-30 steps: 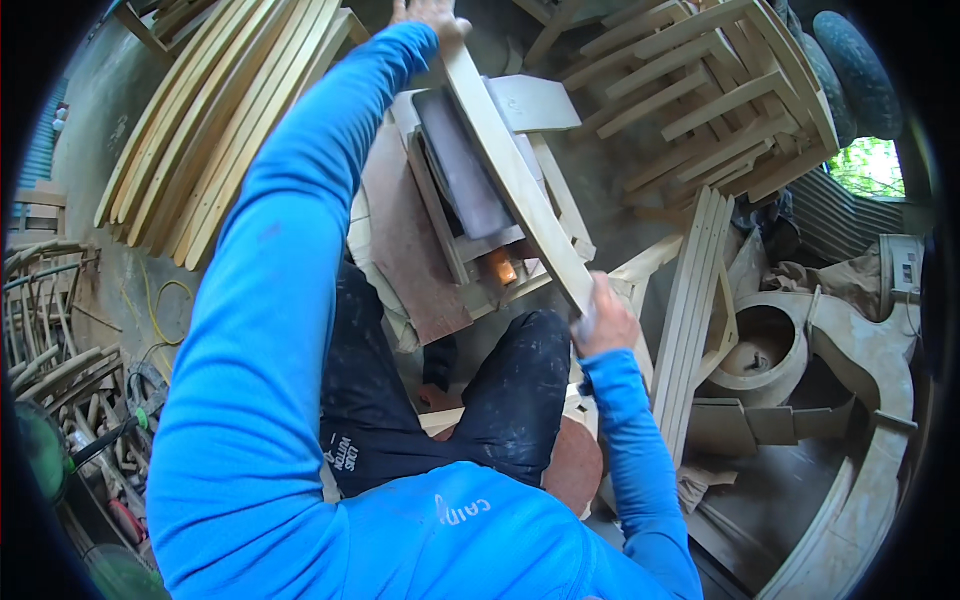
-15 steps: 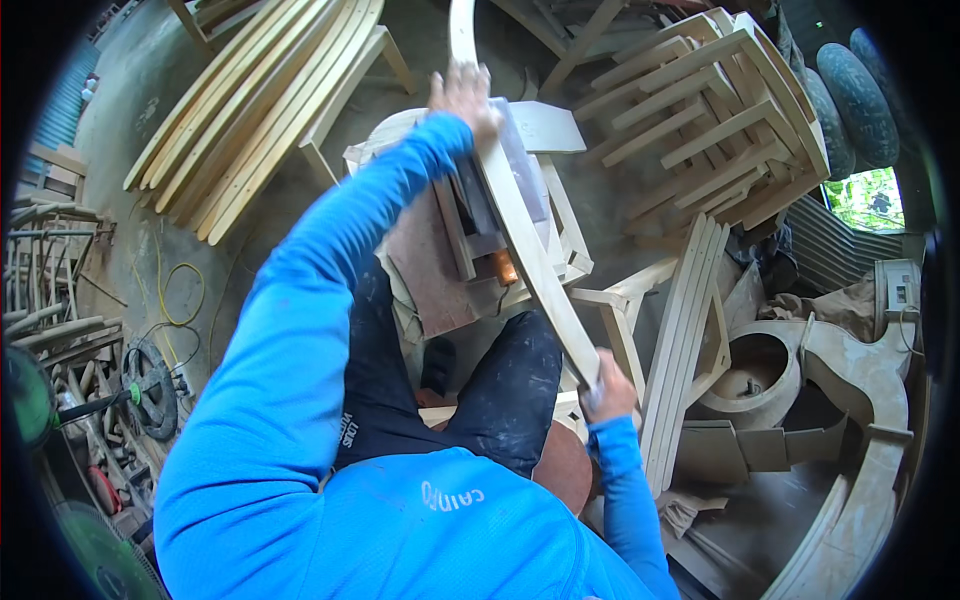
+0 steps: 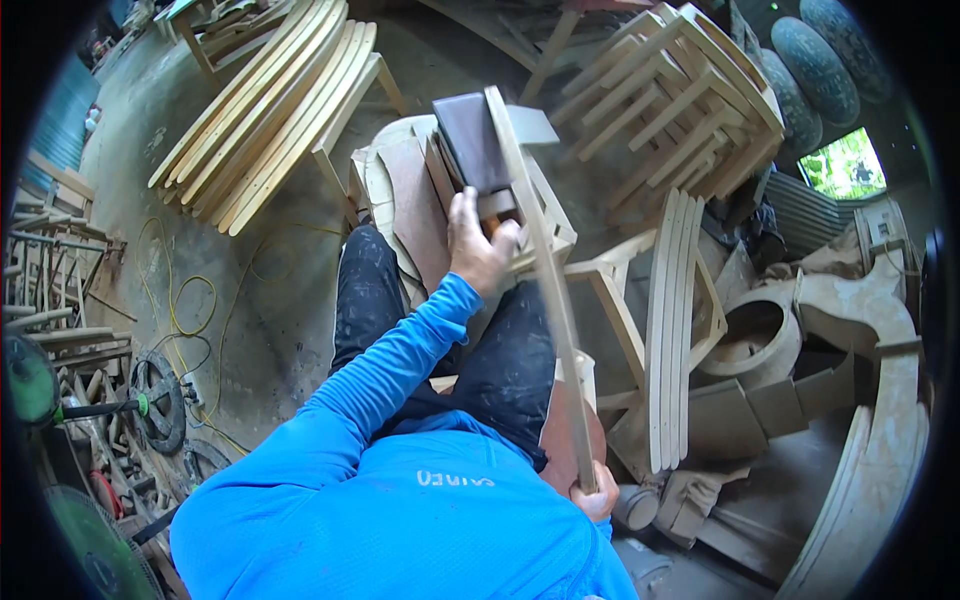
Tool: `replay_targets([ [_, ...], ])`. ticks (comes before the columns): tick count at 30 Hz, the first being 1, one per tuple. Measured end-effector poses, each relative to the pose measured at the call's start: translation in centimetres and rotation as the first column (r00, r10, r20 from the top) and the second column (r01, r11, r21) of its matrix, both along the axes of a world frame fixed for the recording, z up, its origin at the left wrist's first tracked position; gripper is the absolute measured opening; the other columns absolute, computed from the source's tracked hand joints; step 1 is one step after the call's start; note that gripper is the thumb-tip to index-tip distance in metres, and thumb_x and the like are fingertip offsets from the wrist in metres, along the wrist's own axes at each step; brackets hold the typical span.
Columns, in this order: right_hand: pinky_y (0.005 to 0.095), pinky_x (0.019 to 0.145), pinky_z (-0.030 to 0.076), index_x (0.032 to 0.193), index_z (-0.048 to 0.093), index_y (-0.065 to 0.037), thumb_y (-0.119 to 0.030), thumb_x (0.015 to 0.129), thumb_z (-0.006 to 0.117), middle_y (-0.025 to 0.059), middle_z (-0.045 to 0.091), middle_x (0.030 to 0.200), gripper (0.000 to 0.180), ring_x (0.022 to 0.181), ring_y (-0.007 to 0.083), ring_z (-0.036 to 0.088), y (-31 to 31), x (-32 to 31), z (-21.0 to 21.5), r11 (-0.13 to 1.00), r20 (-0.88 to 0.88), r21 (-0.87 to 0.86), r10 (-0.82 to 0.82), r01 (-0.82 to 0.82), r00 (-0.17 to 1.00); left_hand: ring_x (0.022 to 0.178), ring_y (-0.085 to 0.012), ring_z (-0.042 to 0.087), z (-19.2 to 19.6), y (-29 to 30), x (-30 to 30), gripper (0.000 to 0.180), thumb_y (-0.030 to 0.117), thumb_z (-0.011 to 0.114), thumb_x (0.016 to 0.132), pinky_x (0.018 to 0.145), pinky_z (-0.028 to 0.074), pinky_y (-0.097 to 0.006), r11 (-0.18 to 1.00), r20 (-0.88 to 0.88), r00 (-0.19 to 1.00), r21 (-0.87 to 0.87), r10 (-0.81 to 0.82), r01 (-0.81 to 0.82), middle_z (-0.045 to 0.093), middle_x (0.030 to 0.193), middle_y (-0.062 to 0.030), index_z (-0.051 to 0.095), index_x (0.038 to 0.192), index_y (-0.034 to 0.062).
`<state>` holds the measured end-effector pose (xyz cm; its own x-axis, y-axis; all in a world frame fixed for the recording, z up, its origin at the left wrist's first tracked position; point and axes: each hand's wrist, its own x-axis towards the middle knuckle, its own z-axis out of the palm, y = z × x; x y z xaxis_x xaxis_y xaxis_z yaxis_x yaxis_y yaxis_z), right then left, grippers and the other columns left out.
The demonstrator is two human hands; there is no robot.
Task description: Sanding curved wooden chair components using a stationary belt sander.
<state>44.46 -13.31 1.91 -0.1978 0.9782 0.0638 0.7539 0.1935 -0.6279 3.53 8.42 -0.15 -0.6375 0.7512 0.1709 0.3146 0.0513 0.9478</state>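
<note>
My right hand (image 3: pixel 597 492) is closed round the lower end of a long, pale, gently curved wooden strip (image 3: pixel 545 235). The strip slants up and away past my right thigh, its narrow edge turned toward me. My left hand (image 3: pixel 478 245) is off the strip, fingers and thumb apart, in front of a dark, flat-faced block (image 3: pixel 472 140) that looks like an upturned belt sander. An orange part shows between that hand's fingers and thumb; whether they touch it I cannot tell. The block stands among wooden pieces on a pale wooden stand (image 3: pixel 400 130) between my knees.
Curved wooden strips (image 3: pixel 265 110) lean in a stack at the far left. Slatted wooden frames (image 3: pixel 690 120) are piled at the far right, near dark rounded sacks or tyres (image 3: pixel 815 85). Several straight-looking strips (image 3: pixel 672 330) rest against a frame on my right. A yellow cord (image 3: pixel 175 310) crosses the floor at left.
My left hand has let go of the strip's far part and come back toward me. My right hand has drawn the strip nearer, and the strip has turned onto its edge.
</note>
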Motion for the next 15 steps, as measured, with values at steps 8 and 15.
replay_targets([
  [8, 0.0346, 0.057, 0.054, 0.11, 0.06, 0.008, -0.036, 0.09, 0.072, 0.0129, 0.065, 0.074, 0.05, 0.06, 0.0216, 0.063, 0.7, 0.4, 0.4, 0.733, -0.655, -0.653, -0.418, -0.193, 0.63, 0.132, -0.0328, 0.056, 5.3, 0.1, 5.2, 0.095, 0.048, 0.068, 0.096, 0.115, 0.033, -0.049, 0.787, 0.764, 0.401, 0.216, -0.505, 0.578, 0.05, 0.15, -0.0238, 0.019, 0.16, -0.0013],
  [15, 0.0359, 0.054, 0.054, 0.111, 0.059, 0.005, -0.037, 0.088, 0.077, 0.0142, 0.065, 0.076, 0.051, 0.057, 0.0235, 0.062, -0.7, 0.2, 0.3, 0.586, -0.652, -0.743, -0.523, -0.324, 0.549, 0.112, -0.0281, 0.068, 4.2, 2.8, 7.6, 0.083, 0.025, 0.083, 0.085, 0.097, 0.055, -0.037, 0.881, 0.58, 0.695, 0.09, -0.425, 0.464, 0.067, 0.126, -0.0245, 0.04, 0.148, -0.0085],
])
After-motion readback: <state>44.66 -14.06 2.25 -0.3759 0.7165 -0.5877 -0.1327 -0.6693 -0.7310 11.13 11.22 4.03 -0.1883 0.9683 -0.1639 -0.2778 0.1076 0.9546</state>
